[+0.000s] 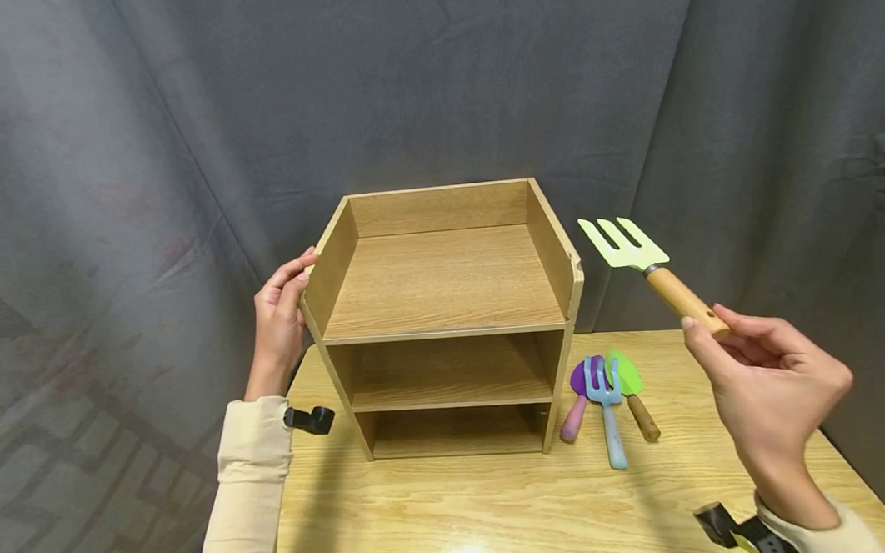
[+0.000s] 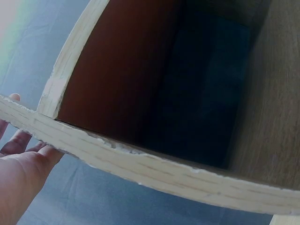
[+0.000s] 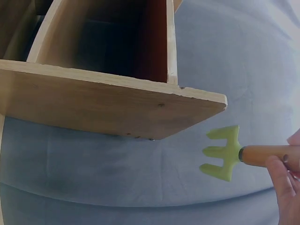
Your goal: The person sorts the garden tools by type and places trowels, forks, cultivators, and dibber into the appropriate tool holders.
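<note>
A small wooden shelf point(image 1: 443, 281) with an open tray top and two compartments below stands on the table. My left hand point(image 1: 278, 318) holds the upper edge of its left side panel; in the left wrist view the fingers point(image 2: 40, 152) lie along that panel's outer side. To the right, my right hand point(image 1: 774, 372) pinches the wooden handle end of a pale green hand fork point(image 1: 625, 250), raised in the air with its tines toward the shelf. The right wrist view shows the same fork point(image 3: 225, 152) beside the shelf's right panel point(image 3: 108, 108), apart from it.
Right of the shelf on the wooden table point(image 1: 425, 511) lie a blue hand fork point(image 1: 610, 418), a purple trowel point(image 1: 574, 416) with a pink handle and a green trowel point(image 1: 628, 375), close together and partly overlapping. Grey curtain point(image 1: 432, 76) hangs behind.
</note>
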The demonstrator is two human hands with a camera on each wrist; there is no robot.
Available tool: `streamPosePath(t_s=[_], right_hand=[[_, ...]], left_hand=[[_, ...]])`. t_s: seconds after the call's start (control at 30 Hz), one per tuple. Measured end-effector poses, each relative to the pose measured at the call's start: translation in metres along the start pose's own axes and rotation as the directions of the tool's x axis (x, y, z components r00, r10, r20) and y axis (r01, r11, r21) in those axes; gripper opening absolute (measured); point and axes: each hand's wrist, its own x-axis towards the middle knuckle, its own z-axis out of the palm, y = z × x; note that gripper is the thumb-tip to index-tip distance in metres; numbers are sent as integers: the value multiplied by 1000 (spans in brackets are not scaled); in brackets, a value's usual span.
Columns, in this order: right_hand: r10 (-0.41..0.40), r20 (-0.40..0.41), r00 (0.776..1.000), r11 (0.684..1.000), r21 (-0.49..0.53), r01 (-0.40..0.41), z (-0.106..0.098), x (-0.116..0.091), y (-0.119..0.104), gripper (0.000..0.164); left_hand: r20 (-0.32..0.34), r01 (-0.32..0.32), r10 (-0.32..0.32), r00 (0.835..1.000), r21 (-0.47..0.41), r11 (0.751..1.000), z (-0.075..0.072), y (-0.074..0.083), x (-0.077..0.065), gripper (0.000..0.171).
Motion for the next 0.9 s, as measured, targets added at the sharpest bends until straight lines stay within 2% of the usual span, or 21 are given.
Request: streamPosePath(t_s=[0.33, 0.57, 0.73, 0.9], right_hand=[[-62, 35, 997, 998, 31, 61, 7, 3, -3, 24], [-67, 65, 996, 995, 73, 62, 14, 1, -6, 24], [-88, 99, 991, 994, 68, 81, 20, -1, -8, 24], [-78, 116, 990, 992, 110, 65, 26, -4, -11, 24]], left_hand=[[7, 0, 0, 1000, 30, 1000, -1, 0, 1, 25], [7, 5, -5, 1000, 35, 999, -2, 0, 1, 25], [3, 2, -2, 1000, 26, 1000, -1, 0, 0, 25], [2, 0, 0, 1000, 15, 1000, 0, 0, 0, 25]])
